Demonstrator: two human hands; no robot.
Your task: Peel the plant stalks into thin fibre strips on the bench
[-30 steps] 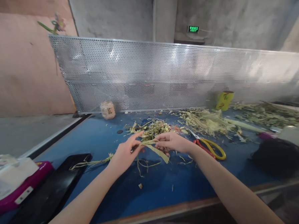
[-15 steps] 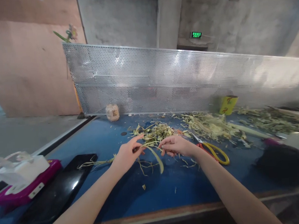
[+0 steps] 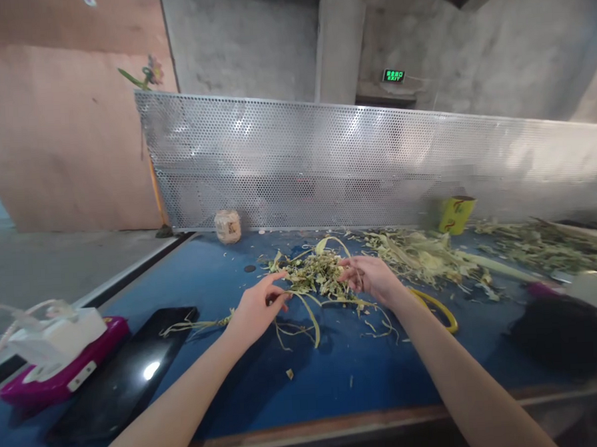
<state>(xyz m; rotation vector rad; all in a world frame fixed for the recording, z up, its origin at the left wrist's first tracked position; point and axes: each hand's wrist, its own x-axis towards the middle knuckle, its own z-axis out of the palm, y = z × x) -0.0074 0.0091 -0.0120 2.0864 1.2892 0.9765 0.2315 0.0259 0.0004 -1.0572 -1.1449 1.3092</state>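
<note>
My left hand [image 3: 257,309] is closed on a thin pale-green plant stalk [image 3: 204,324]; its stringy end trails out to the left, and a narrow curved leaf [image 3: 314,321] hangs from its other side. My right hand [image 3: 374,279] has its fingers bent together around a second narrow leaf strip [image 3: 335,239], which arches up over the pile. Between and behind both hands lies a heap of dry plant scraps [image 3: 314,271]. Scissors with a yellow handle [image 3: 446,316] lie partly hidden behind my right forearm.
A black phone [image 3: 121,376] and a purple power strip [image 3: 69,389] with a white plug lie at left. Toward the back stand a twine roll [image 3: 227,226] and a yellow container [image 3: 457,215]. More dried leaves [image 3: 420,254] spread rightward. A perforated metal panel [image 3: 295,163] borders the blue table.
My right hand has moved away from my left hand, rightward and up, with a leaf strip now in its fingers. My left hand stays almost in place. The scissors are more covered.
</note>
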